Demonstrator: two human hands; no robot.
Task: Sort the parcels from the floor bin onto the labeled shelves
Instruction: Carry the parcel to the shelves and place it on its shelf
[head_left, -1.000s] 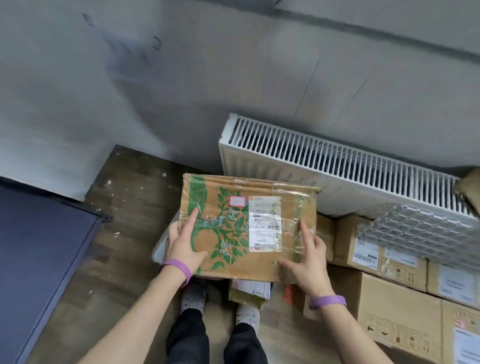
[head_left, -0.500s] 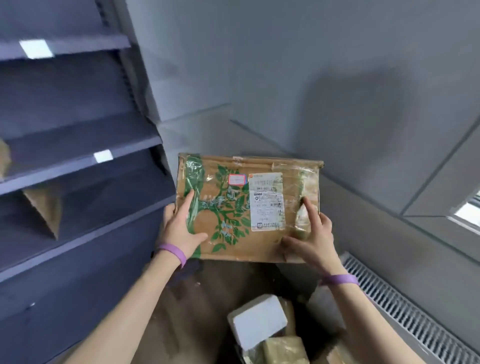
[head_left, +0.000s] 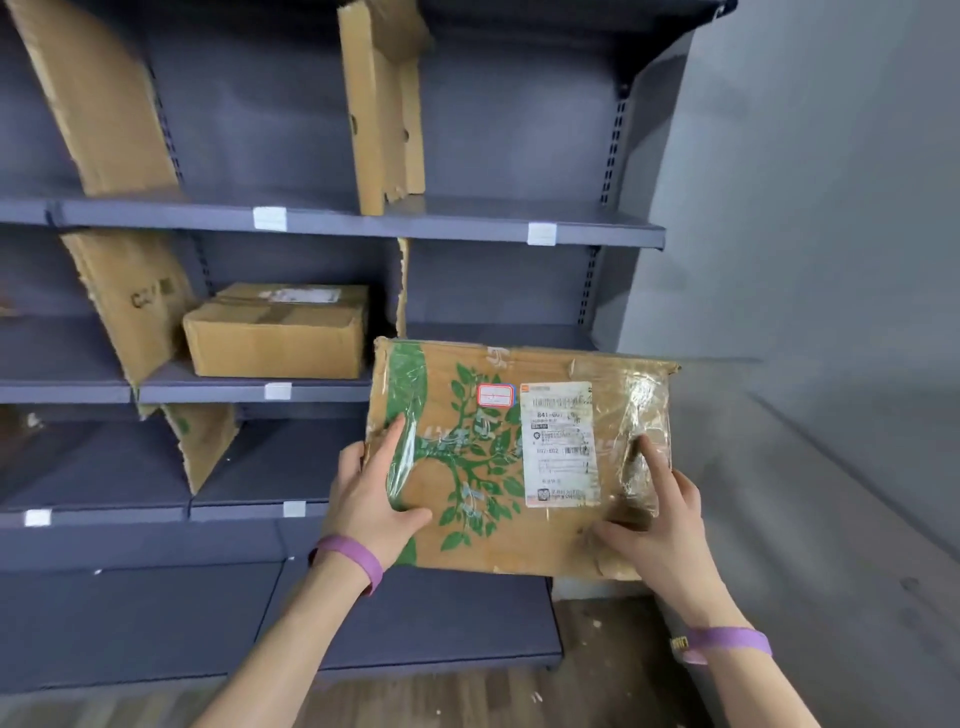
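Note:
A flat brown cardboard parcel (head_left: 498, 467) with a green tree print, a white shipping label and clear tape is held up in front of the dark blue shelves (head_left: 332, 221). My left hand (head_left: 371, 493) grips its left edge, thumb on the front face. My right hand (head_left: 660, 509) grips its lower right corner, thumb and forefinger on the taped front. The parcel's upper edge overlaps the right bay of the middle shelf. White labels (head_left: 541, 233) mark the shelf edges.
A plain brown box (head_left: 275, 332) sits on the middle shelf, left of the held parcel. Upright cardboard dividers (head_left: 382, 104) split the shelves into bays. A grey wall (head_left: 831, 208) stands right of the shelving. Wooden floor (head_left: 597, 665) shows below.
The view has swung left from the radiator and floor parcels to face the shelves. The parcel has come along, lifted in both hands with the same grip.

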